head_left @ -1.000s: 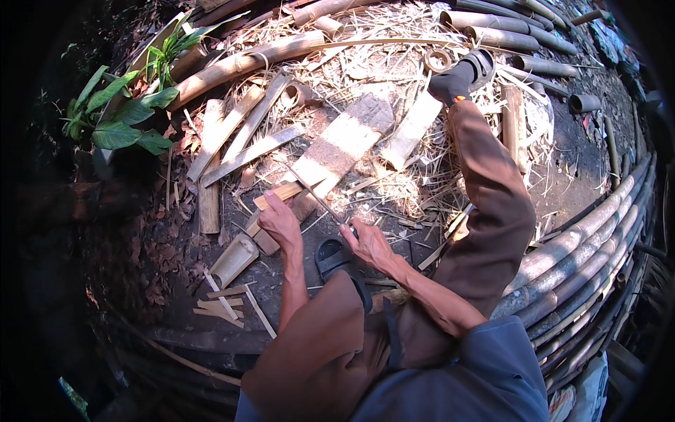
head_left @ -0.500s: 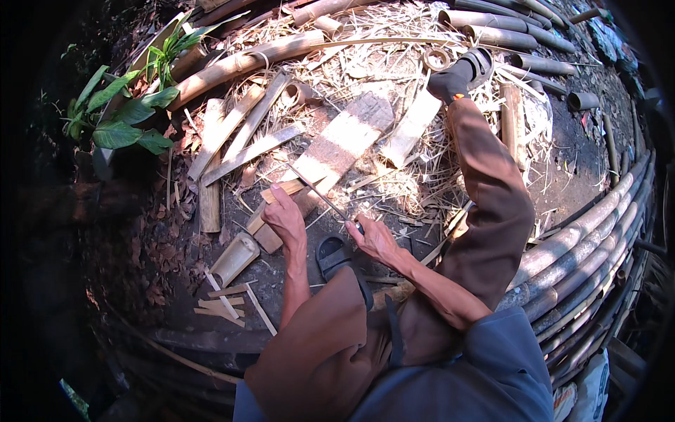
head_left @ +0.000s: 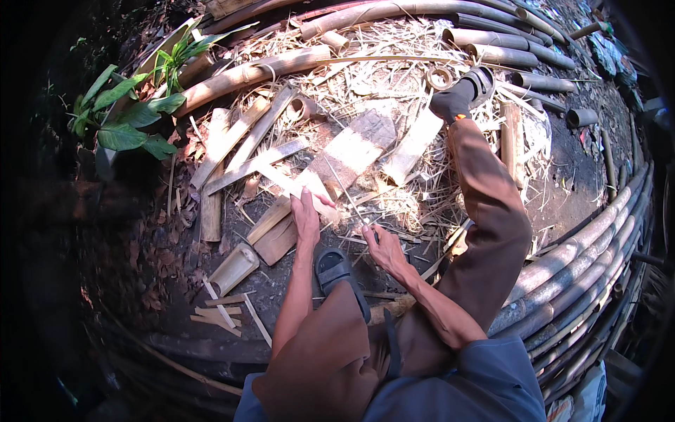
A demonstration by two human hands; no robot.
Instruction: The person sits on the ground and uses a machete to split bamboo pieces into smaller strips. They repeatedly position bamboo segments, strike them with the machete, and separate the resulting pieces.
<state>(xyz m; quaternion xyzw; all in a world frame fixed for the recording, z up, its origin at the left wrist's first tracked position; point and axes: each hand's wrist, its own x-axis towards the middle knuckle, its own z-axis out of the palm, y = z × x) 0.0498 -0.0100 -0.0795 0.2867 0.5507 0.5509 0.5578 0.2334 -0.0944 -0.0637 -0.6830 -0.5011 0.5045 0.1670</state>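
Note:
My left hand [head_left: 305, 216] grips a pale split bamboo strip [head_left: 281, 181], fingers closed round it near its lower end. The strip lies slantwise over a thick worn wooden board [head_left: 369, 133] that stretches away from me. In my right hand [head_left: 386, 251] is a knife [head_left: 342, 186] with a long thin blade, pointing up and to the left. The blade is apart from the strip, to its right. Most of the knife's handle is hidden by my fingers. Below my left hand lies another split bamboo piece [head_left: 269, 218].
A short bamboo section [head_left: 235, 269] and small cut strips [head_left: 219, 314] lie at the lower left. Long bamboo poles [head_left: 562, 257] are stacked along the right. Shavings [head_left: 415, 204] cover the ground round the board. My sandalled foot [head_left: 336, 271] is between my arms; a leafy plant [head_left: 123, 133] grows at the left.
My left hand has moved right, and the strip in it has turned, its pale face now showing in the light. The knife has shifted right, its blade steeper and off the strip.

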